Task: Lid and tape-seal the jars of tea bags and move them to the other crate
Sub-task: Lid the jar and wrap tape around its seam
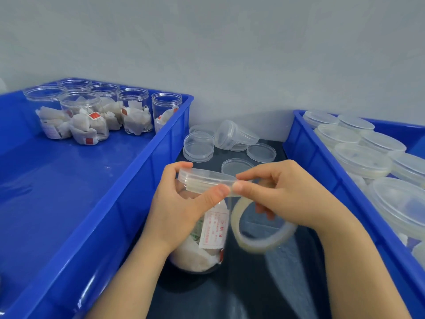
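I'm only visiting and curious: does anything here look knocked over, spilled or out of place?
Only one small thing. Among the loose lids at the far end of the table, a stack of lids lies tipped on its side, while the others lie flat. Nothing looks spilled or broken.

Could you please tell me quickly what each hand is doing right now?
Left hand: grips the lidded jar.
Right hand: holds the tape roll.
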### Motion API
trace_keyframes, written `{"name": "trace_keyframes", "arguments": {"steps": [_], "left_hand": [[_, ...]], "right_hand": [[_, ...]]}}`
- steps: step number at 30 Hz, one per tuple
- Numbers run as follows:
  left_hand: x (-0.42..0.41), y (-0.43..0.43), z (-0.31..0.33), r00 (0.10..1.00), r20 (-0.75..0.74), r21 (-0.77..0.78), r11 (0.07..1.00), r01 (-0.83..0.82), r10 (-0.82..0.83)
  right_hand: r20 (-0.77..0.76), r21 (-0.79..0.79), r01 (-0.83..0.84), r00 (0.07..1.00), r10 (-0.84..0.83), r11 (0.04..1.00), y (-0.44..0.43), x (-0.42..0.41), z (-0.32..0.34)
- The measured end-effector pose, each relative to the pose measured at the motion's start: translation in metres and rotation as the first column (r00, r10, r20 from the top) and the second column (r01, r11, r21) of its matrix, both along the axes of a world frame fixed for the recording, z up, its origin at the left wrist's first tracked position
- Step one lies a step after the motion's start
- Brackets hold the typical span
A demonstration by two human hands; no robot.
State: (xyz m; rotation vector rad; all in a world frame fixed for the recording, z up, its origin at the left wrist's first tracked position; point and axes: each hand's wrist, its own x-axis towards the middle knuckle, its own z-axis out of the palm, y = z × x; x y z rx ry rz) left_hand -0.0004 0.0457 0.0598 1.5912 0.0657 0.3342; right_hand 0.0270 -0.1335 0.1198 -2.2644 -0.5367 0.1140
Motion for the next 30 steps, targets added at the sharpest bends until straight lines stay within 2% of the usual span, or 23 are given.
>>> {"name": "trace_keyframes", "arguments": {"steps": [2,5,8,11,22,30], "left_hand": [[0.001,0.000,0.001,1.000,-0.015,-0.085,0.996,-0.012,0.011],[0.003,0.004,0.001,0.999,-0.053,-0.151,0.989,-0.003,-0.005],[0.005,0.006,0.003,0.997,-0.068,-0.193,0.981,0.023,-0.036],[0.006,0.009,0.002,0.995,-0.068,-0.251,0.967,0.052,-0.071],[0.002,0.014,0.000,0.990,-0.021,-0.290,0.949,0.127,-0.139],[0.001,0.013,-0.003,0.987,0.038,-0.298,0.941,0.158,-0.154]], "right_hand": [[-0.053,0.132,-0.004,0.999,0.011,0.991,-0.007,0.002,-0.001],[0.065,0.226,0.035,0.997,-0.051,0.974,-0.010,0.004,-0.002],[0.166,0.211,0.027,0.984,-0.063,0.977,-0.011,0.002,-0.001],[0.190,0.159,0.057,0.978,-0.087,0.986,-0.010,0.003,-0.001],[0.083,0.112,0.114,0.989,-0.123,0.987,-0.002,0.006,-0.006],[0.123,0.079,0.125,0.983,-0.134,0.989,0.003,0.006,-0.009]]}}
